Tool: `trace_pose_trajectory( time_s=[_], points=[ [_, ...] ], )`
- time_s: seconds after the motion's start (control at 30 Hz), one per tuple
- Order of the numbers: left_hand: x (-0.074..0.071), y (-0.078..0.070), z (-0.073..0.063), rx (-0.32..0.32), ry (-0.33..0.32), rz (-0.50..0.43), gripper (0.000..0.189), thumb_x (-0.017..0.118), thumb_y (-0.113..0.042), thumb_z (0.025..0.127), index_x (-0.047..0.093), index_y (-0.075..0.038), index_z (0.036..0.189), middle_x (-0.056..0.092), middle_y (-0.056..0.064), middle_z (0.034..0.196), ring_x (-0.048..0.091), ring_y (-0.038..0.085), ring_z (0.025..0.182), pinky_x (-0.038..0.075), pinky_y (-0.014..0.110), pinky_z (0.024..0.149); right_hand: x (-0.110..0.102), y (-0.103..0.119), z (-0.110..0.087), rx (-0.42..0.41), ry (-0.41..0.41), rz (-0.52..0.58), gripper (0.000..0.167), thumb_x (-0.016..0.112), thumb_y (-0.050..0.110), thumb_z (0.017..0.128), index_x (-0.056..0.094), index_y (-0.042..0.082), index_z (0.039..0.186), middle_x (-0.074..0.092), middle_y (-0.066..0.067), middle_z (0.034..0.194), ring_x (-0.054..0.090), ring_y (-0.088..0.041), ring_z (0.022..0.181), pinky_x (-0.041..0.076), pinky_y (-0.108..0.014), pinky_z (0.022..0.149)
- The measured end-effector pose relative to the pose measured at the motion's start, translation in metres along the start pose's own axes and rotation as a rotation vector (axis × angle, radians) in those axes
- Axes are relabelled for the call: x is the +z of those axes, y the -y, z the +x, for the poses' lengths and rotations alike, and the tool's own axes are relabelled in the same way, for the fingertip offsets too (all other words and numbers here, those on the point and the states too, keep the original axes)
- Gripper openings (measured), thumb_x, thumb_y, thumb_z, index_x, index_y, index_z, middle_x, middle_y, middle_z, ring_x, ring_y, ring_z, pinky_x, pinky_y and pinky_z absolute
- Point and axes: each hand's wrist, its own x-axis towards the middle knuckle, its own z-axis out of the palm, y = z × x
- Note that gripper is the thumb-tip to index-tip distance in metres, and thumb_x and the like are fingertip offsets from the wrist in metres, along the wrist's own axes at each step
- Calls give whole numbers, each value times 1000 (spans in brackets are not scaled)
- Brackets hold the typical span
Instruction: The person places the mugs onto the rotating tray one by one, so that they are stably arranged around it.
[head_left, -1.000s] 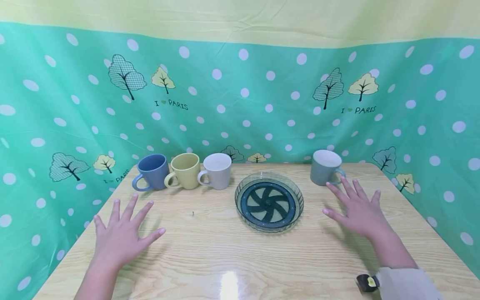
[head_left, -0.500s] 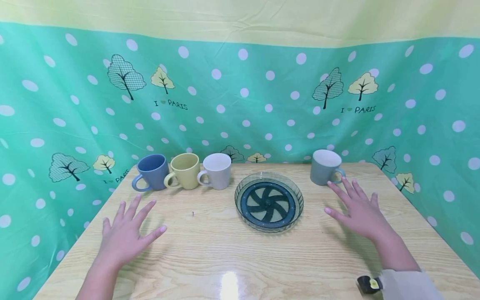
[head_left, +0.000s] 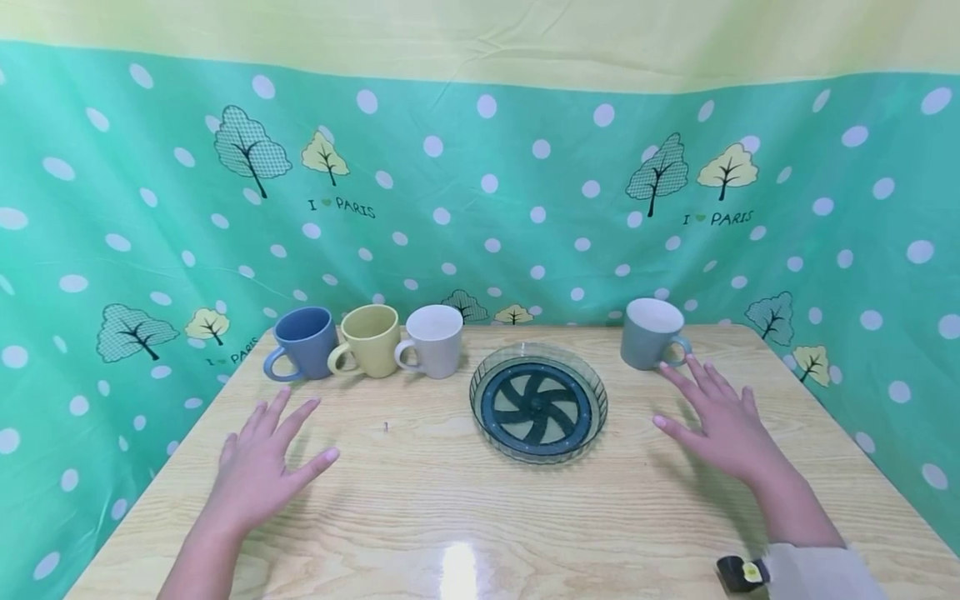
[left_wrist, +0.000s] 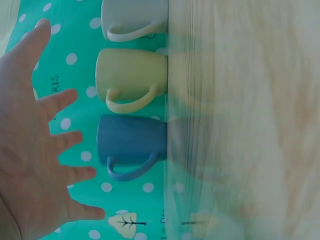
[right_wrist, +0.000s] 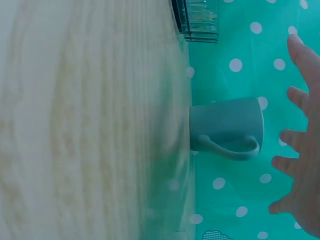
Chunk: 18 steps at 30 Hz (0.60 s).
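My left hand [head_left: 255, 475] hovers over the table's left side, fingers spread, holding nothing. Beyond it three mugs stand upright in a row: a blue mug [head_left: 309, 346], a yellow mug [head_left: 375, 343] and a white mug [head_left: 438, 343], their handles towards the left. The left wrist view shows the blue mug [left_wrist: 132, 140] apart from the fingertips. Over on the right, my right hand [head_left: 727, 429] is spread too, with nothing in it. Nearest to it is a grey-blue mug [head_left: 647, 337]; the right wrist view shows that mug [right_wrist: 227, 125] clear of the fingers.
A round clear ribbed dish [head_left: 483, 417] with a dark spoked ring [head_left: 536, 408] in it sits on the wooden table [head_left: 420, 517], between the white and grey-blue mugs. A tiny dark bit [head_left: 386, 427] lies left of it. A green dotted curtain [head_left: 487, 208] closes off the back and sides.
My left hand has shifted a little to the right and turned slightly. My right hand has drifted slightly to the right. The mugs and the dish stay put.
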Motion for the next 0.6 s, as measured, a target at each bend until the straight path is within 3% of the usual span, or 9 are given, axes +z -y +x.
trace_pose_trajectory(
  time_s=[0.37, 0.6],
  points=[
    [3, -5, 4, 39, -48, -63, 74, 66, -52, 88, 40, -20, 149, 21, 21, 157, 21, 60, 134, 21, 84, 92, -1, -2, 0, -19, -50, 32, 74, 62, 45, 94, 26, 23, 155, 14, -25, 158, 16, -54, 139, -4, -81, 103],
    [7, -9, 7, 60, -85, -94, 72, 69, -48, 86, 43, -21, 147, 25, 21, 156, 26, 55, 134, 25, 83, 90, 2, -4, -1, -28, -68, 72, 74, 64, 42, 93, 29, 19, 154, 15, -26, 158, 18, -56, 138, 1, -82, 103]
  ],
)
